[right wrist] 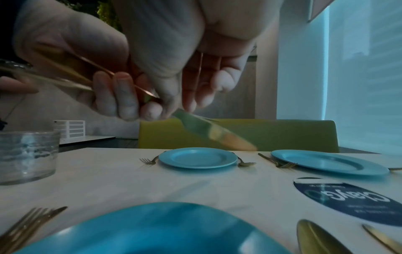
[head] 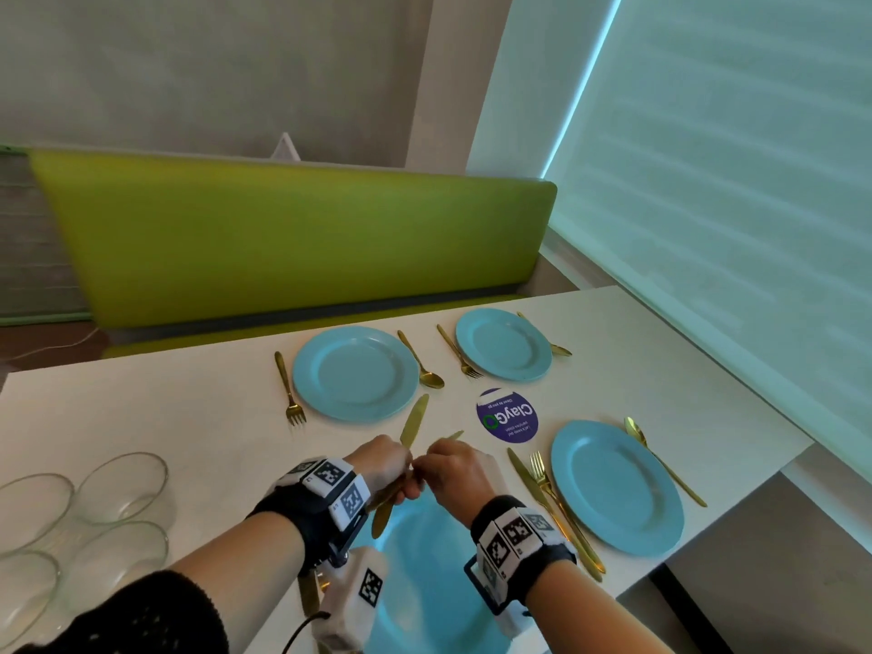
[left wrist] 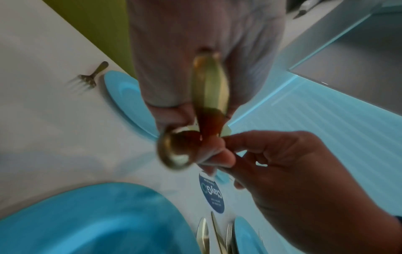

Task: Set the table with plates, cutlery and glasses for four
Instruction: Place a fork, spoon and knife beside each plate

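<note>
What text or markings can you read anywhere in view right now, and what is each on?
"ClayGO": upside down on the round purple sticker stuck on the table.
Small lines under it: too small to read.
Wrist bands: square black-and-white coded markers; the tiny characters beside them are unreadable.
Plates, cutlery, glasses: no text.

Gold knife (head: 413,421) raised over blue plate (head: 424,549)

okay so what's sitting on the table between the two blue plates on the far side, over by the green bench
In the head view, a gold spoon beside the left far plate and a gold fork beside the right far plate; the stretch between them is bare.
</note>
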Available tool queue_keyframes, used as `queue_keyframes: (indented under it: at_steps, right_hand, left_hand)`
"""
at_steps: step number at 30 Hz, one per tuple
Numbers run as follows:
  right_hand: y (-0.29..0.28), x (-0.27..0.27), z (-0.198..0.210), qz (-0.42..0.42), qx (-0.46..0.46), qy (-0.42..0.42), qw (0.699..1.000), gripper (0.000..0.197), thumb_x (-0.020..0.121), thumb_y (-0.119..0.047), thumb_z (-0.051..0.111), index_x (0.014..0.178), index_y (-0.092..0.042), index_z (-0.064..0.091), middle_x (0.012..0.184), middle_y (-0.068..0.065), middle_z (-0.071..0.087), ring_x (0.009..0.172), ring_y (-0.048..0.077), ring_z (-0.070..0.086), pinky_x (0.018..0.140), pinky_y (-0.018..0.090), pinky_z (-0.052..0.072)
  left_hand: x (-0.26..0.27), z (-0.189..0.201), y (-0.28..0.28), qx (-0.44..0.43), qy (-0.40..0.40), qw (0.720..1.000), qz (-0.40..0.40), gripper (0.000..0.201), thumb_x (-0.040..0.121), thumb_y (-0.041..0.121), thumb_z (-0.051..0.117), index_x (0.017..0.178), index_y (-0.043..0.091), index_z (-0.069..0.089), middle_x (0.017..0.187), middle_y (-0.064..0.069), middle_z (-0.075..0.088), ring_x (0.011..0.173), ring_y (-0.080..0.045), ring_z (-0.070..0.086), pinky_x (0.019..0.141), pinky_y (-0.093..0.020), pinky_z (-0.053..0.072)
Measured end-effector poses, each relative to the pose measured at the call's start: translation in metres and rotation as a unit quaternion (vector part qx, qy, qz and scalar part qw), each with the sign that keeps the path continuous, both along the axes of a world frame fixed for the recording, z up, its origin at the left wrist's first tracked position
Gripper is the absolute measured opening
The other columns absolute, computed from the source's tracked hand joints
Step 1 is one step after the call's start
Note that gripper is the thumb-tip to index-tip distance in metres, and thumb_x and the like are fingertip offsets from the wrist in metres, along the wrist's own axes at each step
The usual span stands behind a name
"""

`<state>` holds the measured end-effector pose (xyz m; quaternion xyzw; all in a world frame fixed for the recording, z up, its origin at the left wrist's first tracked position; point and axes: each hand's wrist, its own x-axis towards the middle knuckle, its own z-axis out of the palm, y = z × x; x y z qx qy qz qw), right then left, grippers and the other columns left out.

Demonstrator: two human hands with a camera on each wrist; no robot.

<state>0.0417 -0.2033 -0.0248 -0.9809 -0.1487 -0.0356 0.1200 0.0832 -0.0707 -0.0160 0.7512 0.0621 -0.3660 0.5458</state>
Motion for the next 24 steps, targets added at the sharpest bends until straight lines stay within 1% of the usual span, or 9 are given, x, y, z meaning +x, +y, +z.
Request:
queue_keyframes:
  at_steps: [2, 4, 6, 8, 12, 15, 18, 21, 24]
  right_hand:
    - [-0.006, 0.018, 0.0, 0.002, -0.017, 0.009, 1.0, 0.011, 0.056, -0.023, 0.074, 0.06, -0.033, 0.071, 0.059, -0.013, 0.062, 0.049, 0.008, 0.061, 0.036, 0.013, 0.043]
    - [-0.014, 0.038, -0.002, 0.011, -0.029, -0.022, 0.999, 0.015, 0.057, -0.018, 0.079, 0.063, -0.03, 0.073, 0.061, -0.01, 0.064, 0.052, 0.013, 0.064, 0.039, 0.016, 0.045]
    - [-0.023, 0.059, 0.002, -0.017, -0.036, 0.015, 0.999, 0.012, 0.078, -0.015, 0.07, 0.083, -0.024, 0.076, 0.08, -0.002, 0.069, 0.074, 0.021, 0.068, 0.058, 0.025, 0.052]
    - [-0.038, 0.085, 0.006, -0.065, -0.069, 0.087, 0.992, 0.023, 0.093, -0.02, 0.051, 0.104, -0.023, 0.07, 0.103, 0.0, 0.066, 0.097, 0.023, 0.063, 0.077, 0.03, 0.05]
    - [-0.064, 0.143, 0.006, -0.158, -0.076, 0.129, 0.976, 0.025, 0.094, -0.025, 0.049, 0.11, -0.018, 0.067, 0.111, 0.006, 0.066, 0.103, 0.026, 0.062, 0.085, 0.031, 0.051]
    - [-0.073, 0.19, -0.002, -0.201, -0.13, 0.183, 0.954, 0.028, 0.094, -0.022, 0.047, 0.113, -0.01, 0.064, 0.106, 0.009, 0.065, 0.103, 0.026, 0.062, 0.076, 0.029, 0.049]
    - [-0.075, 0.226, -0.014, -0.238, -0.14, 0.222, 0.935, 0.024, 0.091, -0.015, 0.048, 0.105, -0.003, 0.063, 0.08, 0.006, 0.055, 0.09, 0.026, 0.062, 0.066, 0.026, 0.041]
    - [-0.077, 0.25, -0.028, -0.261, -0.118, 0.234, 0.929, 0.02, 0.09, -0.011, 0.049, 0.1, -0.002, 0.063, 0.091, 0.012, 0.061, 0.091, 0.028, 0.063, 0.065, 0.027, 0.043]
    - [-0.08, 0.265, -0.037, -0.263, -0.082, 0.259, 0.926, 0.022, 0.091, -0.011, 0.049, 0.108, -0.005, 0.062, 0.099, 0.011, 0.063, 0.109, 0.028, 0.061, 0.054, 0.02, 0.039]
  left_hand:
    - [0.012, 0.001, 0.0, -0.03, 0.02, 0.998, 0.047, 0.024, 0.093, 0.004, 0.03, 0.088, -0.006, 0.052, 0.064, -0.015, 0.061, 0.048, -0.019, 0.051, 0.045, -0.023, 0.039]
    - [0.026, 0.004, 0.002, -0.038, 0.027, 0.995, 0.092, 0.02, 0.096, 0.004, 0.029, 0.089, -0.004, 0.046, 0.066, -0.015, 0.06, 0.044, -0.016, 0.051, 0.041, -0.021, 0.037]
    - [0.043, 0.003, 0.005, -0.032, 0.024, 0.99, 0.135, 0.019, 0.097, 0.004, 0.029, 0.086, -0.001, 0.045, 0.067, -0.014, 0.059, 0.044, -0.015, 0.051, 0.039, -0.02, 0.037]
    - [0.06, 0.001, 0.011, -0.019, 0.009, 0.984, 0.178, 0.017, 0.096, 0.002, 0.03, 0.087, 0.001, 0.044, 0.068, -0.012, 0.057, 0.05, -0.017, 0.05, 0.043, -0.021, 0.037]
    - [0.088, -0.007, 0.025, 0.011, -0.016, 0.968, 0.249, 0.022, 0.093, 0.0, 0.033, 0.074, 0.004, 0.045, 0.067, -0.01, 0.056, 0.052, -0.017, 0.048, 0.045, -0.023, 0.037]
    - [0.098, -0.013, 0.029, 0.014, -0.009, 0.963, 0.267, 0.022, 0.092, -0.002, 0.033, 0.075, 0.004, 0.046, 0.064, -0.008, 0.052, 0.041, -0.012, 0.048, 0.036, -0.018, 0.034]
    - [0.103, -0.02, 0.032, 0.013, -0.008, 0.961, 0.275, 0.02, 0.091, -0.002, 0.035, 0.076, 0.005, 0.046, 0.064, -0.007, 0.051, 0.034, -0.008, 0.046, 0.036, -0.017, 0.033]
    - [0.105, -0.026, 0.036, 0.018, -0.013, 0.954, 0.298, 0.018, 0.091, 0.0, 0.037, 0.078, 0.007, 0.048, 0.068, -0.007, 0.055, 0.047, -0.013, 0.047, 0.044, -0.02, 0.035]
    - [0.11, -0.028, 0.038, 0.028, -0.017, 0.946, 0.323, 0.013, 0.093, 0.004, 0.039, 0.087, 0.005, 0.05, 0.072, -0.006, 0.057, 0.054, -0.015, 0.049, 0.049, -0.021, 0.037]
